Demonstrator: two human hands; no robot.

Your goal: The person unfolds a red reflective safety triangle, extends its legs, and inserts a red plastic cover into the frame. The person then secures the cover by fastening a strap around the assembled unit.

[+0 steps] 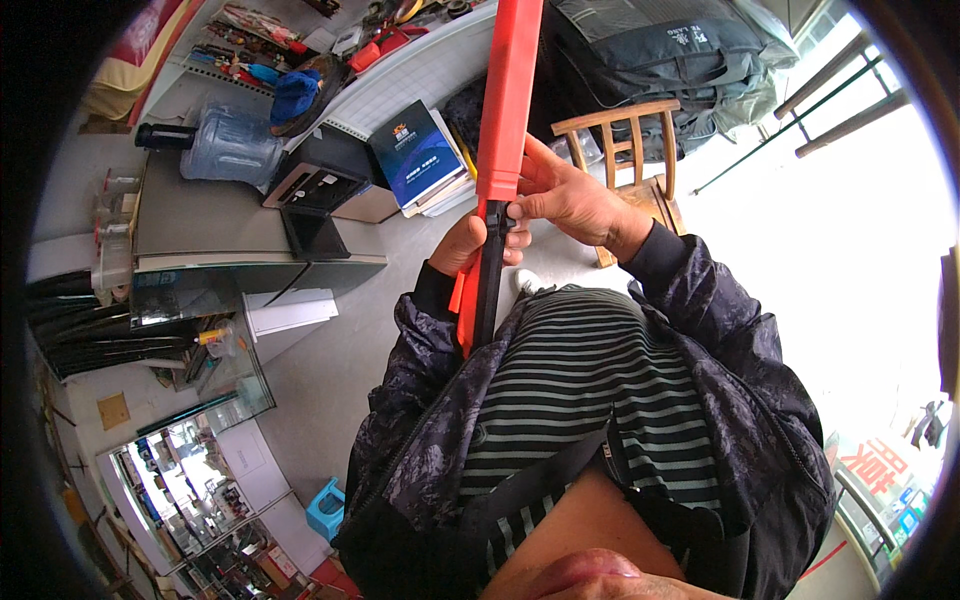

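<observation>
A long, narrow red case (507,110) with a black lower section (488,270) stands out in front of my chest. It runs from the top edge of the view down to the front of my jacket. My left hand (466,243) is wrapped around it from the left, near where the red part meets the black, with some fingertips showing on the right side. At the same spot, the thumb and fingers of my right hand (572,198) pinch the black part. A small black piece shows under my right thumb; its exact kind is unclear.
Left of me is a grey counter (200,215) bearing a clear water jug (235,145) and a dark open box (318,185). Dark blue booklets (418,155) lie beyond it. A wooden chair (625,140) and dark bags (650,70) are ahead; a blue stool (326,510) sits lower left.
</observation>
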